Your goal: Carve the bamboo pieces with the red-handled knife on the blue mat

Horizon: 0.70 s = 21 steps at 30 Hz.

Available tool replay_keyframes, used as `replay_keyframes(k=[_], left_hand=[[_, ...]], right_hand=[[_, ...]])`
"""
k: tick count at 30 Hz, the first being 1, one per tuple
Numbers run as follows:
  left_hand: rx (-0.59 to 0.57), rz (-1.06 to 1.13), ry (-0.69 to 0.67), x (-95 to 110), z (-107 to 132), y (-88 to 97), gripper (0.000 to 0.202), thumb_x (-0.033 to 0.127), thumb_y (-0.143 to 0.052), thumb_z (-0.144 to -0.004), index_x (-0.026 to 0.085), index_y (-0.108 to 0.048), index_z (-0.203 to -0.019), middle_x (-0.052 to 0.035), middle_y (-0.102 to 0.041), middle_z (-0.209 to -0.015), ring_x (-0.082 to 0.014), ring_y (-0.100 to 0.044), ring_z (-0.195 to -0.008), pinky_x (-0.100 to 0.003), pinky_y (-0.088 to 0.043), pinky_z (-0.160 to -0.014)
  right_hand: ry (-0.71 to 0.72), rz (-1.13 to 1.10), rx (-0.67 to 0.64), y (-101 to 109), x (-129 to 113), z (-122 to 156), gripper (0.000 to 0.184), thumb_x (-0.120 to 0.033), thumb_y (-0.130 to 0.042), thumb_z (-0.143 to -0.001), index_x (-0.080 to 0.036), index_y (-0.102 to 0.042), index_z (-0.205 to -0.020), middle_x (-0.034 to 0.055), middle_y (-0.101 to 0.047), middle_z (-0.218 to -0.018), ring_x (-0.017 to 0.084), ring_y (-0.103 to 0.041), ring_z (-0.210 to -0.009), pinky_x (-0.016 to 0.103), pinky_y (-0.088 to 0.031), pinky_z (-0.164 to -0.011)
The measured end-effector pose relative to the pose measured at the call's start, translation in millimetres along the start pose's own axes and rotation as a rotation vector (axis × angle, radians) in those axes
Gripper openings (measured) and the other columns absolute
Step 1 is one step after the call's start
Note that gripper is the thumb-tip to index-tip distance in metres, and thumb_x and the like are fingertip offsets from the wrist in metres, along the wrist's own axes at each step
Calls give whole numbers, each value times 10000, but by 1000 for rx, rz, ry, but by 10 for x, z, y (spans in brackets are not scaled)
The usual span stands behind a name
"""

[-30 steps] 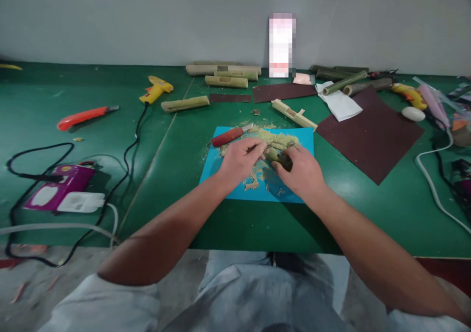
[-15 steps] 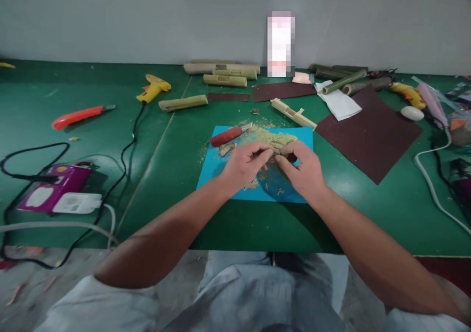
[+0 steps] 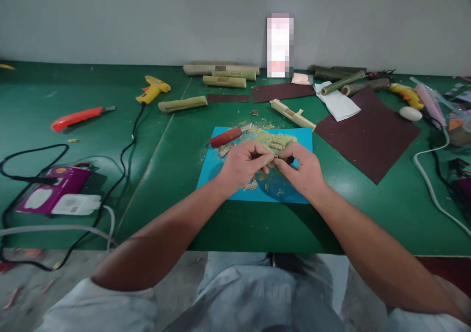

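Observation:
My left hand (image 3: 241,166) and my right hand (image 3: 303,169) meet over a blue mat (image 3: 217,172) on the green table. Both pinch a small dark bamboo piece (image 3: 282,159) between fingertips, most of it hidden by my fingers. A heap of pale bamboo shavings (image 3: 274,138) lies on the mat just beyond my hands. A red-handled carving knife (image 3: 228,136) rests at the mat's far left corner, apart from my left hand.
Bamboo tubes (image 3: 221,70) lie along the wall, with one more (image 3: 183,104) and a notched stick (image 3: 292,114) nearer. Brown sandpaper sheets (image 3: 368,136) are to the right. A yellow glue gun (image 3: 152,89), red utility knife (image 3: 79,117), purple box (image 3: 55,192) and cables lie left.
My hands rose from the shavings and drew together, changing from handling a bamboo piece low on the mat to pinching a small piece between the fingertips.

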State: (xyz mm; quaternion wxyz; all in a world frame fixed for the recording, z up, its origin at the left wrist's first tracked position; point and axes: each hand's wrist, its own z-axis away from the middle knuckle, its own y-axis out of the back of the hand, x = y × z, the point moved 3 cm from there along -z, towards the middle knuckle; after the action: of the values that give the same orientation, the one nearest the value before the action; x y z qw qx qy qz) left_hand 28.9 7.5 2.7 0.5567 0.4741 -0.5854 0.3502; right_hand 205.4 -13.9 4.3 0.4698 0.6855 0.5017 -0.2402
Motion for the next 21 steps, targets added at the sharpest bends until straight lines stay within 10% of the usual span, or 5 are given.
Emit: replay_keyframes(k=[21], left_hand=[[143, -108, -195, 104, 24, -41, 122, 299, -726, -827, 196, -684, -877, -44, -739, -911, -167, -686, -829, -315, -588, -737]], right_hand=[[-275, -258, -12, 28, -136, -15, 232, -379, -661, -848, -232, -614, -675, -15, -615, -695, 130, -532, -648, 303, -442, -647]])
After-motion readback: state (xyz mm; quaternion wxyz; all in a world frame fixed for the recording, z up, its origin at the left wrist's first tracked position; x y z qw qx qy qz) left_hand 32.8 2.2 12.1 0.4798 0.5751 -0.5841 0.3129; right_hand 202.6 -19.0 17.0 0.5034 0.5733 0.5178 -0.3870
